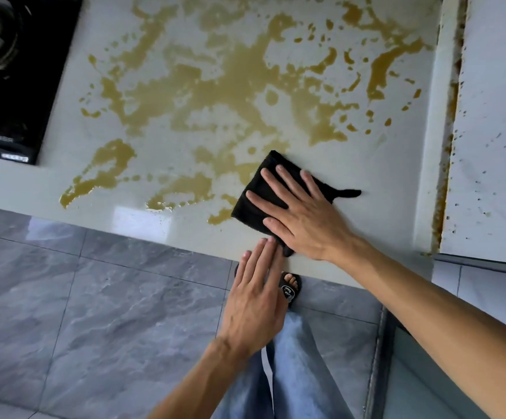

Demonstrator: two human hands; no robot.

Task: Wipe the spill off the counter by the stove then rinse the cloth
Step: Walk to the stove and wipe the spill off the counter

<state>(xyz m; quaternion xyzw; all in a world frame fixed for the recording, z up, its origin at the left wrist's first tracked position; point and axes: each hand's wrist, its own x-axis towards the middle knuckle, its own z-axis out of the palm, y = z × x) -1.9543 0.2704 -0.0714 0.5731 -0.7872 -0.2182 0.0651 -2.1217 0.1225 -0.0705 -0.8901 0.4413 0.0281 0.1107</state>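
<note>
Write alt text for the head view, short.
A right hand presses a folded black cloth flat on a pale counter, at the near edge of a wide yellow-brown spill that is mostly unwiped. The left hand rests its fingertips on the counter edge by the cloth; a black stove sits at far left.

- We had a single head-worn wide-angle view, which looked steeply down from above the counter (366,164).
- It sat close over the counter's front edge, with the stove (13,86) at upper left and the floor (94,297) beneath.
- Both forearms entered from the bottom.
</note>
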